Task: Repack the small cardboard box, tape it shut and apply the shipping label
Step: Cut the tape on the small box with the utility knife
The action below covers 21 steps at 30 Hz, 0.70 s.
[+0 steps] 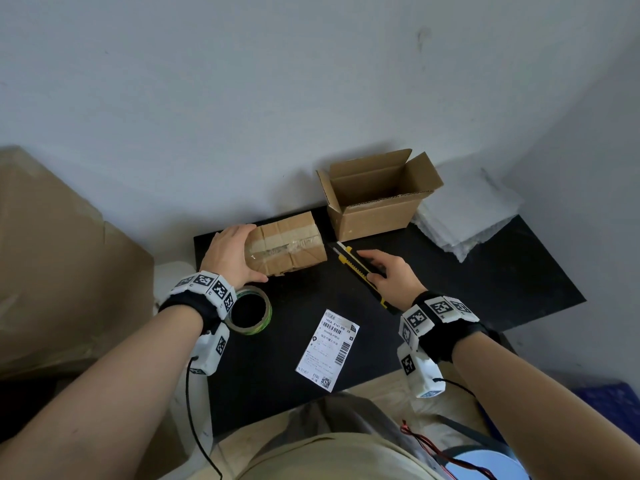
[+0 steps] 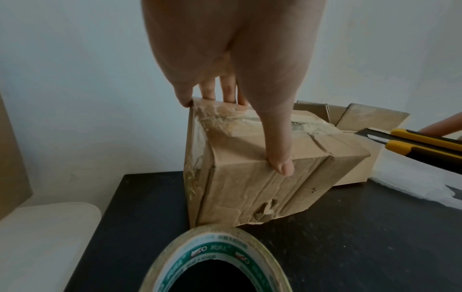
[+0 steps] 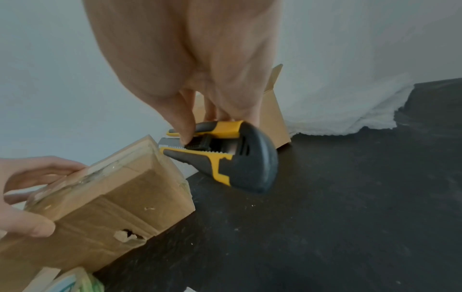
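Note:
A small taped cardboard box (image 1: pixel 289 245) (image 2: pixel 262 177) (image 3: pixel 105 199) sits on the black table (image 1: pixel 485 282), worn, with a small tear low on its near side. My left hand (image 1: pixel 230 259) (image 2: pixel 237 79) grips its left end, thumb on the near face, fingers over the far edge. My right hand (image 1: pixel 389 277) (image 3: pixel 195 79) holds a yellow-and-black utility knife (image 1: pixel 360 268) (image 2: pixel 422 146) (image 3: pixel 225 152), thumb on the slider, blade tip just right of the box. A shipping label (image 1: pixel 327 348) lies flat near the front. A tape roll (image 1: pixel 251 311) (image 2: pixel 215 262) lies under my left wrist.
An open, empty cardboard box (image 1: pixel 375 197) stands at the back of the table. White foam sheets (image 1: pixel 467 216) are stacked at the back right against the wall. A large brown carton (image 1: pixel 59 258) stands left of the table.

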{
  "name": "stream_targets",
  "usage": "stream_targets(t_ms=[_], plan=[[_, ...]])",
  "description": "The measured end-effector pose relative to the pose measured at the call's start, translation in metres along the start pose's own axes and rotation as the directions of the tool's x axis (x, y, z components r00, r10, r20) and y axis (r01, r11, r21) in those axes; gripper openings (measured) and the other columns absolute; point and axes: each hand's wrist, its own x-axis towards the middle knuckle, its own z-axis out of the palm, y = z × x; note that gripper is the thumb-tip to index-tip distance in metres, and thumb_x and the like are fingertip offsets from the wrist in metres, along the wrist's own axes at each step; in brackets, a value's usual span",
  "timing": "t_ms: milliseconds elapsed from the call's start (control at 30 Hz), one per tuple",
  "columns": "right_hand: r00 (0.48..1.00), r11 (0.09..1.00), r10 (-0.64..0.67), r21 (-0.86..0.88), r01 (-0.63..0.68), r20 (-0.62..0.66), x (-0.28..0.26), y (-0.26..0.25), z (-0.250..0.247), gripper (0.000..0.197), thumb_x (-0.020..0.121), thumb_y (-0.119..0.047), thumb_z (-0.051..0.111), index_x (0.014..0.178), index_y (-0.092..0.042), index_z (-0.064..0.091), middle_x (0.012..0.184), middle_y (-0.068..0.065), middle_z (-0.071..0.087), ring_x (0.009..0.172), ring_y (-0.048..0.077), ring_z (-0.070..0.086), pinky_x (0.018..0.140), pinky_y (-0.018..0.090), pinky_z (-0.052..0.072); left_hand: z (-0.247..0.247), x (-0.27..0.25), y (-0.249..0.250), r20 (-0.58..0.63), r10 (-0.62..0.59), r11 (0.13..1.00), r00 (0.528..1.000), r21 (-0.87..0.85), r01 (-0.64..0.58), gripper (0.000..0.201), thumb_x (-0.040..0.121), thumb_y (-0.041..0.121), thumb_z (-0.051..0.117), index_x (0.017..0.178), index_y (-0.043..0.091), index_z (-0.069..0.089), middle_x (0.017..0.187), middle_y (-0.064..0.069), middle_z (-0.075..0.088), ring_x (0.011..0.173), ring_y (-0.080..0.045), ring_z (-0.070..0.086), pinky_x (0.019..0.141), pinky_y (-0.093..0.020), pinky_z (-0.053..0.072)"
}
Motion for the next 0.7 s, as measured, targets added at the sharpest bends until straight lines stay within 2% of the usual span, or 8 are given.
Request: stream_targets(t_ms=[100, 700], plan=[[0.999, 0.999, -0.016, 0.028, 0.016, -0.028, 0.007, -0.008, -0.001, 0.05, 0.091, -0.001, 0.052, 0.134, -0.027, 0.048, 0.129, 0.006, 0.056, 0.124, 0.02, 0.05, 0.104, 0.032, 0.039, 0.0, 0.0, -0.001, 0.002, -0.01, 1.0, 1.0, -0.004, 0.01, 0.102, 0.049, 0.034, 0.091, 0.135, 0.018, 0.041, 0.135, -0.005, 0.047, 0.125, -0.025, 0.041, 0.104, -0.038, 0.033], [0.999, 0.998, -0.044, -0.037, 0.044, 0.007, 0.023, -0.017, -0.002, 0.05, 0.093, -0.003, 0.05, 0.137, -0.026, 0.045, 0.132, 0.006, 0.054, 0.125, 0.021, 0.048, 0.102, 0.033, 0.039, 0.007, 0.0, -0.005, -0.021, -0.021, 0.999, 1.0, -0.038, 0.02, 0.1, 0.045, 0.033, 0.092, 0.132, 0.019, 0.043, 0.131, -0.003, 0.049, 0.121, -0.026, 0.042, 0.099, -0.038, 0.036]])
